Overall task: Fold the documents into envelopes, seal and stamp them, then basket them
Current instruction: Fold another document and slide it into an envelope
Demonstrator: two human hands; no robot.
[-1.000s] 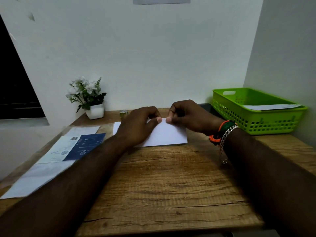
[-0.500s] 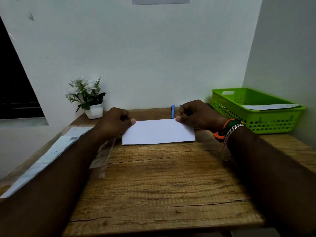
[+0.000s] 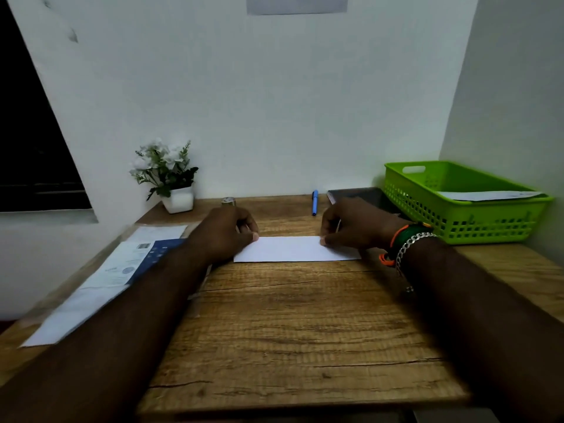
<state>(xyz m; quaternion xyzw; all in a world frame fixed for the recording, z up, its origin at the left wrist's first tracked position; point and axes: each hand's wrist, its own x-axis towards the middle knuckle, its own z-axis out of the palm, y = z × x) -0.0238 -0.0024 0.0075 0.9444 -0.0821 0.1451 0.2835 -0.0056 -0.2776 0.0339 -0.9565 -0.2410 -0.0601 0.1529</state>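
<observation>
White walls meet at a corner behind a wooden desk (image 3: pixel 290 331), where a person folds a white sheet (image 3: pixel 293 249) lying flat near the middle of the desk, now a narrow strip. Left hand (image 3: pixel 224 236) rests on the sheet's left end, fingers curled and fingertips pressing its far edge; right hand (image 3: pixel 355 227) does the same at the right end, fingers bent and tips pinning the far corner. Whether either thumb is under the paper cannot be told. Orange and green bands (image 3: pixel 403 239) and a silver chain bracelet (image 3: pixel 410 247) circle the right wrist.

At the desk's left edge lies a stack of papers (image 3: pixel 100 285), one with a dark blue panel, partly hidden by the left forearm. A potted plant (image 3: pixel 169 175) with white flowers stands in the far left corner, a small metal-topped object (image 3: pixel 228 201) just to its right. A blue pen (image 3: pixel 315 203) lies near the back wall, beyond the sheet and between the hands. A dark book (image 3: pixel 357 194) sits behind the right hand, next to a green basket (image 3: pixel 457 221) at the far right that holds a white envelope (image 3: pixel 488 195).
</observation>
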